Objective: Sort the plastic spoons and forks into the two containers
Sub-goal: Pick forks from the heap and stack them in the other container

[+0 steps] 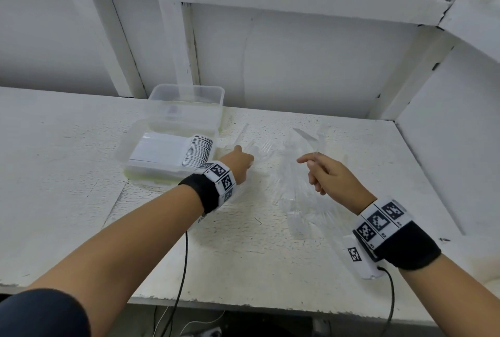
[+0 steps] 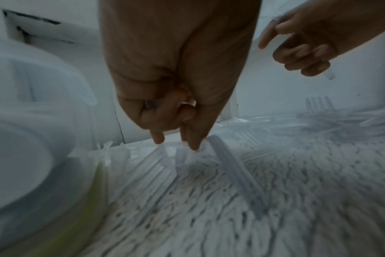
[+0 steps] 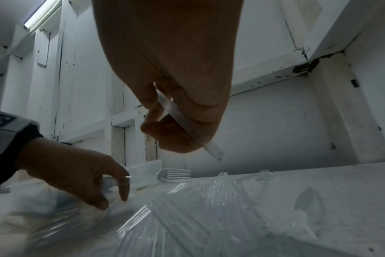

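White rough tabletop (image 1: 270, 255), clear cutlery everywhere.

Head view: loose pile of clear forks (image 1: 295, 182) sits mid-table, two containers (image 1: 173, 147) at its left, the nearer one packed with stacked cutlery. Left wrist view: left hand (image 2: 176, 69) has fingertips down pinching at a clear handle (image 2: 237, 172) lying on the table. Right wrist view: right hand (image 3: 176, 87) is up off the table, fingers curled round a clear utensil handle (image 3: 187, 125); fork or spoon, can't tell.

Two containers (image 1: 186, 101), two hands (image 1: 238, 159)
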